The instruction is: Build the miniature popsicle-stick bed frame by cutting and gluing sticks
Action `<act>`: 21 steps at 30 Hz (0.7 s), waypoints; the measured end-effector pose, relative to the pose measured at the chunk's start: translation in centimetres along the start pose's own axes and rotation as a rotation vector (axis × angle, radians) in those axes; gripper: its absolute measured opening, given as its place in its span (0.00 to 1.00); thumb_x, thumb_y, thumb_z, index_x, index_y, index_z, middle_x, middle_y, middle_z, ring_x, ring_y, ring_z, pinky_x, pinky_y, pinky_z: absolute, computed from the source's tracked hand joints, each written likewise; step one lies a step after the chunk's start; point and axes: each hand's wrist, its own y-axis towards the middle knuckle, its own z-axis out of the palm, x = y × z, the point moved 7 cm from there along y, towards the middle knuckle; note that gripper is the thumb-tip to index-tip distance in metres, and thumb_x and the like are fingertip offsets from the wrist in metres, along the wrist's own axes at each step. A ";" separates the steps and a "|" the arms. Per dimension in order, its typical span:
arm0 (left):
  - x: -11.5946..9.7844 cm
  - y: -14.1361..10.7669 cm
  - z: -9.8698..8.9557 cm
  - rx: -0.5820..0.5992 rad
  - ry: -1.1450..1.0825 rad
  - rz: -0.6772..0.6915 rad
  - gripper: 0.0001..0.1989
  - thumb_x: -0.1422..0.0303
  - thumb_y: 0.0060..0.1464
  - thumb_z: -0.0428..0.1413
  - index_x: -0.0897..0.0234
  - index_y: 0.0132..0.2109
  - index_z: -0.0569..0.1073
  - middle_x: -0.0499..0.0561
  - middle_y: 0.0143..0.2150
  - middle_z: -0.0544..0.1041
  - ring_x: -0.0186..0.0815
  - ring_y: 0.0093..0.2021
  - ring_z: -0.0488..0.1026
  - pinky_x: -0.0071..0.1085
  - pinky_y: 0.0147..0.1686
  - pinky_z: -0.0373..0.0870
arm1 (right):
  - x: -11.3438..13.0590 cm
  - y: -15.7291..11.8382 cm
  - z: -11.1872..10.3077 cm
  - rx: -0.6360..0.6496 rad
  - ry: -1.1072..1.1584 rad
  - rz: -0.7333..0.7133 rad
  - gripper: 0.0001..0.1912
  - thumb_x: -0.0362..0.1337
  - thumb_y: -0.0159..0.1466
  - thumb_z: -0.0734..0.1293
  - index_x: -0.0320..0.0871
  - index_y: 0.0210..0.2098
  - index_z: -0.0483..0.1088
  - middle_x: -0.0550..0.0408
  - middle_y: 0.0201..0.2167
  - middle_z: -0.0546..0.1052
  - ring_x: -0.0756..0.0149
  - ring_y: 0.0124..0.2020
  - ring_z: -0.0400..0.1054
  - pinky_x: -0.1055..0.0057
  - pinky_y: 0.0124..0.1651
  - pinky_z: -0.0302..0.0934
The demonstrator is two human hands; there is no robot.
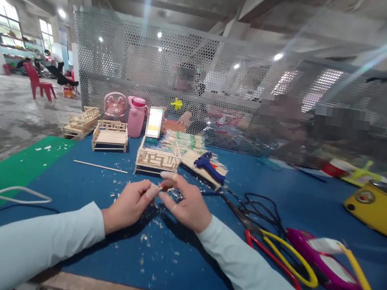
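Note:
My left hand point(132, 202) is closed in a pinch, thumb against forefinger, around a small pale piece whose kind I cannot make out. Facing it, my right hand point(188, 206) curves close by, its thumb and forefinger apart and their tips near the left fingertips. White coverings wrap some fingertips. Just beyond the hands stands a small bamboo-stick model point(157, 161) with latticed rails. To its right a blue glue gun point(208, 166) lies on a flat stick panel point(191, 163). A single thin stick point(100, 166) lies left of the hands.
More stick models point(111, 136) stand at the back left beside a pink jug point(136, 117) and a lit phone point(154, 122). Scissors point(282, 256), black cable and a purple power strip point(324, 262) lie right. A yellow pot point(381, 208) sits farther right. A perforated metal screen point(130, 56) borders the back.

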 end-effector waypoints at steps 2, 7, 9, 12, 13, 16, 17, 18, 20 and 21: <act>0.1 0.0 0.0 -0.007 -0.020 -0.027 0.18 0.59 0.57 0.41 0.65 0.24 0.61 0.44 0.21 0.62 0.28 0.24 0.58 0.25 0.26 0.55 | -2.0 0.4 -1.8 -0.001 -0.041 0.077 0.25 0.36 0.53 0.66 0.43 0.50 0.59 0.54 0.35 0.74 0.68 0.35 0.69 0.68 0.42 0.64; -0.5 -0.3 0.2 0.027 -0.013 0.014 0.17 0.62 0.58 0.42 0.66 0.25 0.62 0.44 0.21 0.62 0.28 0.25 0.59 0.25 0.27 0.55 | -11.6 -1.1 -8.3 -0.139 -0.677 0.559 0.20 0.43 0.56 0.62 0.37 0.44 0.67 0.40 0.44 0.71 0.53 0.46 0.63 0.58 0.48 0.56; -0.8 -0.5 0.5 0.062 -0.030 0.032 0.17 0.62 0.58 0.42 0.66 0.25 0.62 0.44 0.21 0.62 0.28 0.25 0.59 0.24 0.26 0.55 | -14.8 -2.4 -8.5 0.023 -0.794 0.731 0.26 0.47 0.57 0.60 0.35 0.48 0.65 0.37 0.47 0.69 0.50 0.47 0.62 0.57 0.47 0.56; -1.1 -0.7 0.7 0.094 -0.050 0.047 0.17 0.62 0.58 0.42 0.66 0.25 0.62 0.44 0.21 0.62 0.27 0.24 0.59 0.24 0.26 0.55 | -16.4 -3.2 -7.1 0.219 -0.816 0.739 0.27 0.50 0.60 0.57 0.38 0.52 0.62 0.39 0.48 0.69 0.53 0.47 0.63 0.60 0.47 0.56; -1.2 -0.8 0.7 0.099 -0.052 0.051 0.17 0.62 0.58 0.42 0.66 0.25 0.62 0.44 0.21 0.62 0.27 0.24 0.59 0.24 0.26 0.55 | -16.3 -3.2 -6.8 0.237 -0.807 0.722 0.27 0.50 0.60 0.57 0.39 0.52 0.62 0.39 0.48 0.69 0.53 0.47 0.63 0.61 0.47 0.56; -1.3 -0.8 0.9 0.117 -0.052 0.052 0.17 0.62 0.58 0.42 0.66 0.24 0.61 0.44 0.21 0.62 0.27 0.24 0.59 0.24 0.26 0.55 | -16.0 -2.8 -6.4 0.206 -0.718 0.725 0.23 0.43 0.59 0.61 0.36 0.50 0.63 0.38 0.47 0.69 0.55 0.47 0.63 0.64 0.48 0.55; -1.3 -0.7 0.9 0.121 -0.049 0.051 0.17 0.62 0.58 0.42 0.66 0.24 0.62 0.44 0.21 0.62 0.27 0.24 0.58 0.24 0.25 0.55 | -16.0 -2.7 -6.6 0.169 -0.662 0.735 0.20 0.40 0.58 0.62 0.36 0.48 0.65 0.39 0.46 0.70 0.56 0.47 0.63 0.65 0.49 0.54; -1.3 -0.7 0.9 0.125 -0.044 0.052 0.18 0.61 0.58 0.42 0.66 0.24 0.62 0.44 0.21 0.62 0.27 0.24 0.58 0.24 0.25 0.54 | -16.1 -2.6 -6.9 0.108 -0.589 0.746 0.18 0.37 0.57 0.62 0.36 0.45 0.66 0.40 0.45 0.71 0.57 0.46 0.63 0.65 0.48 0.54; -1.3 -0.7 0.9 0.130 -0.029 0.055 0.18 0.61 0.58 0.41 0.66 0.25 0.62 0.44 0.21 0.61 0.27 0.23 0.58 0.24 0.25 0.54 | -16.4 -2.8 -7.9 -0.106 -0.332 0.806 0.11 0.33 0.56 0.62 0.39 0.39 0.68 0.45 0.38 0.73 0.60 0.41 0.65 0.66 0.45 0.56; -1.3 -0.7 0.9 0.131 -0.021 0.057 0.18 0.61 0.58 0.41 0.66 0.25 0.63 0.44 0.21 0.61 0.27 0.24 0.58 0.24 0.25 0.54 | -16.8 -3.2 -8.4 -0.246 -0.144 0.859 0.08 0.33 0.56 0.62 0.40 0.36 0.68 0.49 0.33 0.73 0.63 0.36 0.66 0.67 0.42 0.58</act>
